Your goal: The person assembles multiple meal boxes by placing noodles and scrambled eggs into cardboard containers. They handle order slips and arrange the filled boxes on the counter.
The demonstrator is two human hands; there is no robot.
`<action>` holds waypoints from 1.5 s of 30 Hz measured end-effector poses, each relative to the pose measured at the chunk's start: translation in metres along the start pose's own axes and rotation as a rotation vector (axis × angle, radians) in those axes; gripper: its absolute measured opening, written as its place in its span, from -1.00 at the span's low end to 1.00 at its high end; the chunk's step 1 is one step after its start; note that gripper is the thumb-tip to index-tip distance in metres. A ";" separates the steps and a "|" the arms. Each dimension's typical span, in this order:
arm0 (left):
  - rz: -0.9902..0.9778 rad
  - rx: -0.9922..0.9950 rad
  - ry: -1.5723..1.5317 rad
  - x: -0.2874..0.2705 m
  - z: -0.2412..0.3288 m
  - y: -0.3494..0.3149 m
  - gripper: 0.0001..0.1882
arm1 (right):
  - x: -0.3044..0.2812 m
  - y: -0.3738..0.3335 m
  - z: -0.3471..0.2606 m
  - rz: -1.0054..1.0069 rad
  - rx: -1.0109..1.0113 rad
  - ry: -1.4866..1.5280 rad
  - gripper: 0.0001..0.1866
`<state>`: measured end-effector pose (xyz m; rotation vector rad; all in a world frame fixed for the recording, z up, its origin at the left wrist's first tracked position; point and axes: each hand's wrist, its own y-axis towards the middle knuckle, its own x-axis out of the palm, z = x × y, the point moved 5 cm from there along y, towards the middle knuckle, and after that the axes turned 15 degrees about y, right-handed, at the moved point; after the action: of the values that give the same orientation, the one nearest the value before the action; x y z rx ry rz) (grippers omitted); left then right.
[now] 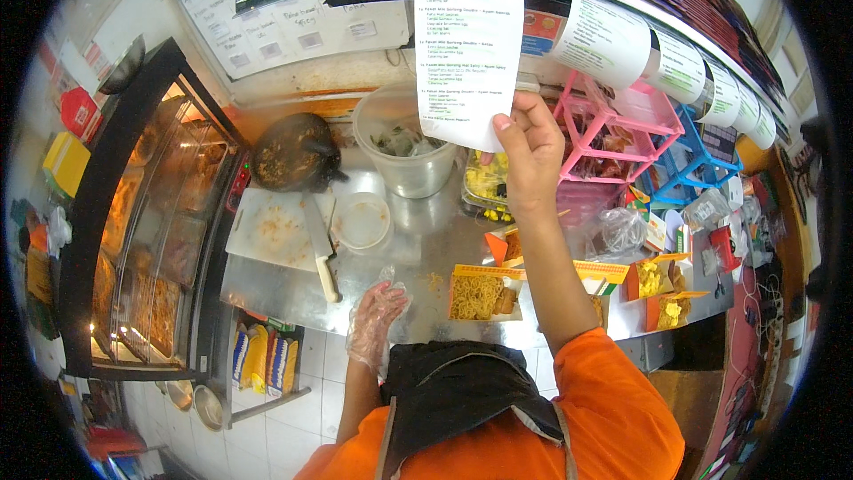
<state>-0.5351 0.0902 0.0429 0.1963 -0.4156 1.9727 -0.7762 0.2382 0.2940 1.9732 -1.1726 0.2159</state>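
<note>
My right hand (528, 153) is raised, its thumb and fingers pinching the bottom corner of a long printed order slip (466, 53). The slip's upper end reaches the rail above the counter. In a clear plastic glove, my left hand (377, 318) is low at the counter's front edge, fingers loosely extended and holding nothing. Closest to it is a knife (321, 249), lying along the right side of a white cutting board (275, 224) with food scraps. Beneath my right forearm sits an open box of noodles (475, 297), with filled boxes (668, 311) further right.
A heated glass display cabinet (147, 222) flanks the counter on the left. Behind the board are a dark mortar (295, 153), a round tub (362, 220) and a translucent bucket (404, 169). Pink (613, 129) and blue racks (689, 160) stand right; more slips (609, 36) hang above.
</note>
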 end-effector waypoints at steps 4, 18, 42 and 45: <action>0.010 -0.012 0.000 0.000 -0.003 0.001 -0.30 | 0.000 0.000 0.000 -0.008 -0.008 -0.010 -0.79; 0.164 -0.045 0.126 -0.008 -0.009 0.008 -0.37 | -0.110 -0.097 0.019 0.095 0.027 -0.534 -0.68; -0.110 -0.060 1.421 0.077 -0.101 0.060 -0.43 | -0.373 -0.417 -0.075 0.999 0.568 -1.178 -0.66; -0.152 -0.187 1.479 0.063 -0.142 0.061 -0.51 | -0.381 -0.415 -0.075 0.871 0.544 -1.304 -0.66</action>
<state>-0.6103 0.1732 -0.0808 -1.2401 0.3854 1.4294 -0.6375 0.6416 -0.0821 1.8194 -3.0490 -0.4619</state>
